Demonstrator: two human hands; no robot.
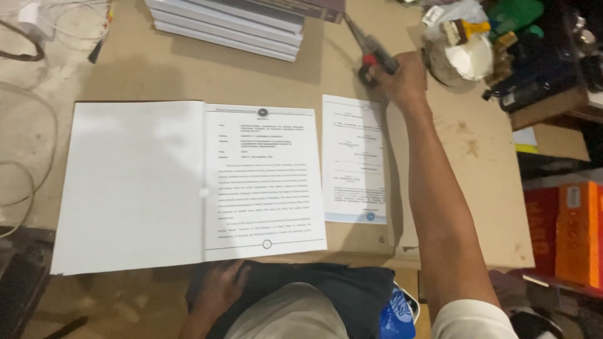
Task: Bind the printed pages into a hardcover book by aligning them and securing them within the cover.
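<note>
Here the right hand point(402, 78) holds a stiff, light tool point(377, 53) tight by its handle, while the left hand point(220, 285) rests loosely below the open book point(188, 182).

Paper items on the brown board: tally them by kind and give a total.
Open white bound document, printed page showing: 1
Loose white printed sheet beside the right hand: 1
Stack of grey-covered bound volumes at the far edge: 1
Total: 3

The person wears a white short sleeve point(474, 317), light trousers point(289, 314), arms bare.
</note>
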